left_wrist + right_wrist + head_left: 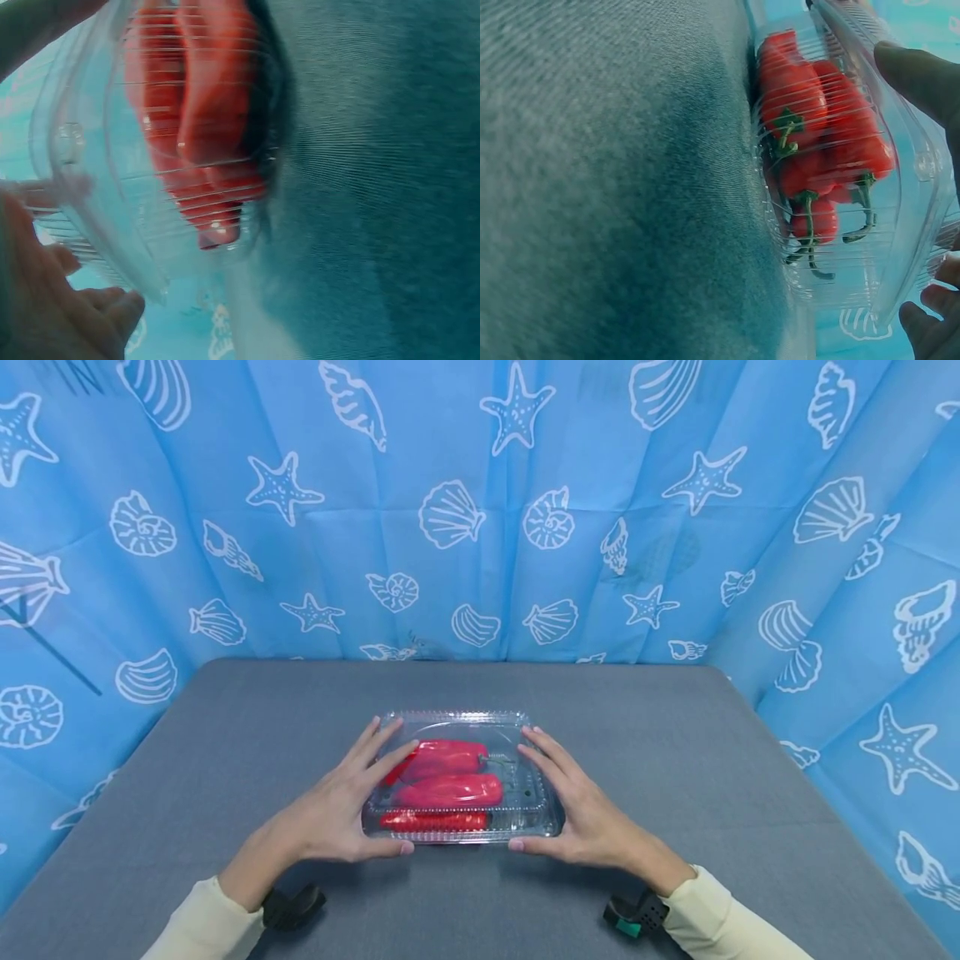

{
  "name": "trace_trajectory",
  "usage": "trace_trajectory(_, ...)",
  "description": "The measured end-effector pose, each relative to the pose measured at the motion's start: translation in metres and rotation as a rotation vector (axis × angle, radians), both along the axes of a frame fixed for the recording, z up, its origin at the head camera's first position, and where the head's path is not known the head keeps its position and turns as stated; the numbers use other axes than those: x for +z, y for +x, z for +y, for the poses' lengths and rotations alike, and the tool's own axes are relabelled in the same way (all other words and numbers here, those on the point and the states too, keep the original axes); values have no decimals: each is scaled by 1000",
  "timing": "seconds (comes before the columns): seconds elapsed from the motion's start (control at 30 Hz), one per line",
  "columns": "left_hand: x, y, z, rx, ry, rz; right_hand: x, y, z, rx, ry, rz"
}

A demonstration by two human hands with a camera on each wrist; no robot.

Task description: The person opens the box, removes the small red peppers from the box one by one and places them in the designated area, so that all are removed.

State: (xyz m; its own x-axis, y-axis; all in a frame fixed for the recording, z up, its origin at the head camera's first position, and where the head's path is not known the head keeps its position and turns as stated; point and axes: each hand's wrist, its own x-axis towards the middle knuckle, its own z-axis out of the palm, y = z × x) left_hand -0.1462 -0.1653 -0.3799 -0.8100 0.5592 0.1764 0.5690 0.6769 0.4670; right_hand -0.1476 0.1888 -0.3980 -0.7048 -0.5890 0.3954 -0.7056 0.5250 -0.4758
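A clear plastic clamshell box (457, 717) with ribbed sides is in the middle of the head view, its lid down. Inside lie several long red peppers (448, 791); their green stems (808, 217) point to the right side of the box. My left hand (337, 814) grips the box's left end, thumb along the front edge and fingers over the lid. At the opposite end my right hand (588, 822) holds it the same way, fingers spread toward the far corner. Both wrist views show the box close over the table, its lid rim between thumb and fingers.
The box is above a grey cloth-covered table (637, 727). Behind and at both sides hangs a blue curtain (480, 585) printed with white shells and starfish. Black wrist devices (294, 907) sit below both hands, next to pale sleeves (206, 927).
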Motion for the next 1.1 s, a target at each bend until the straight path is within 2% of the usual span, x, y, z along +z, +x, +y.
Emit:
trace_trajectory(0.17,-3,3,-1,9,-12,53,-1,1,0,4,-14,-7)
trace_trajectory(0.43,-6,9,-1,-14,-26,171,1,2,-2,7,-4,-3)
trace_trajectory(0.57,-6,10,1,-8,-41,194,0,2,-3,-5,6,-6)
trace_trajectory(0.8,-7,13,5,29,-64,214,1,6,-9,-49,85,33)
trace_trajectory(1.1,-8,14,7,52,-48,228,1,5,-8,-50,64,41)
